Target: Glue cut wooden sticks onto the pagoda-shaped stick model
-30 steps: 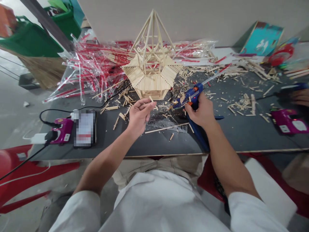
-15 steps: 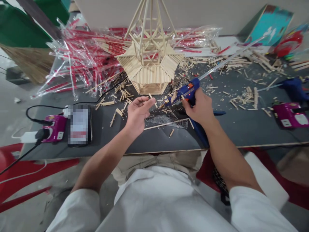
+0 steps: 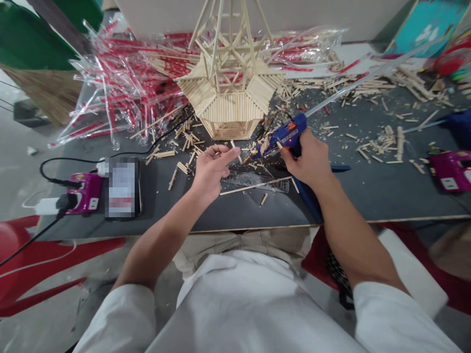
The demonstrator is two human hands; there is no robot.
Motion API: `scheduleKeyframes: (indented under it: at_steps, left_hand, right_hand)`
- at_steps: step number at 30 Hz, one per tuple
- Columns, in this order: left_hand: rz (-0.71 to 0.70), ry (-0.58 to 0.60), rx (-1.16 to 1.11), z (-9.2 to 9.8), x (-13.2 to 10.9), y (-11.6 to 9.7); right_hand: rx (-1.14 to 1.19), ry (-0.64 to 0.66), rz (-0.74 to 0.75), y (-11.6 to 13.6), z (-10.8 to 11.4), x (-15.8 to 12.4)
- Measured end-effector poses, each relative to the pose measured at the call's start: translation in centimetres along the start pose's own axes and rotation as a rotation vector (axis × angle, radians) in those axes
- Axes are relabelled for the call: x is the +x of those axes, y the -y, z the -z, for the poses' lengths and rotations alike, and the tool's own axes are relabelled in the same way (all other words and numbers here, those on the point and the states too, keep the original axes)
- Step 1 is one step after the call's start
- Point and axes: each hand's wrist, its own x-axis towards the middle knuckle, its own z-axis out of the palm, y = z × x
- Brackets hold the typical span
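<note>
Stick model (image 3: 232,107), pale wood, one: standing on the dark desk (image 3: 228,219), open spire above a slatted six-sided skirt; the landmark for this entry. Left hand (image 3: 210,170), one: just in front of the model, grip closed by thumb and fingers on a short stick (image 3: 233,144), slanted, both ends showing. Right hand (image 3: 312,156), one: in front of the model and to its right, grip wrapped around a blue glue gun (image 3: 286,135), a small red light lit; trigger finger hidden, so whether it presses cannot be told. Nozzle: pointed left, just beside the short stick's lower end; contact cannot be confirmed. Glue stick (image 3: 340,91), clear, long: running from the gun's rear, rightward of the model. Clear ruler (image 3: 270,183) and long thin stick (image 3: 253,187): in front of the model, the stick across the ruler. Cut pieces (image 3: 190,136): strewn to the model's left. Handling note, by judgement: gluing appears to be in hand; it calls for a still left wrist, fingertips well back from the hot nozzle, a small bead only on the joining end, and the glue stick's tail kept clear of the model.
</note>
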Motion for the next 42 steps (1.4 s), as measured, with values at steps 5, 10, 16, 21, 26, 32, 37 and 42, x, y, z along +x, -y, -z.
scheduleKeyframes:
  at_steps: [5,10,16,21,26,32,37,42]
  left_hand:
    - [0.021,0.019,0.017,0.0,-0.1,-0.2]
    - [0.040,0.033,0.013,0.1,-0.1,-0.4]
    - [0.029,0.036,-0.020,0.2,0.0,-0.5]
    - [-0.134,0.040,0.004,0.0,-0.6,-0.8]
    - [-0.331,0.095,0.088,-0.2,-1.5,-1.3]
    - [-0.431,0.161,0.193,0.1,-1.5,-3.0]
    - [-0.421,0.206,0.381,-1.0,-1.5,-6.7]
    - [-0.339,0.264,0.248,-3.1,-0.2,-11.2]
  right_hand:
    - [-0.005,0.002,-0.013,0.1,0.1,0.1]
    - [-0.014,0.008,-0.017,0.2,0.3,0.2]
    - [-0.006,-0.033,-0.021,-0.1,0.4,0.0]
    - [-0.017,-0.110,-0.063,-0.8,1.2,0.3]
    - [-0.076,-0.142,-0.168,-4.2,2.2,0.9]
    - [-0.153,-0.010,-0.277,-7.9,2.3,0.9]
    - [-0.054,-0.248,-0.047,-2.7,5.4,1.7]
    - [0.100,-0.262,0.479,5.8,9.4,4.1]
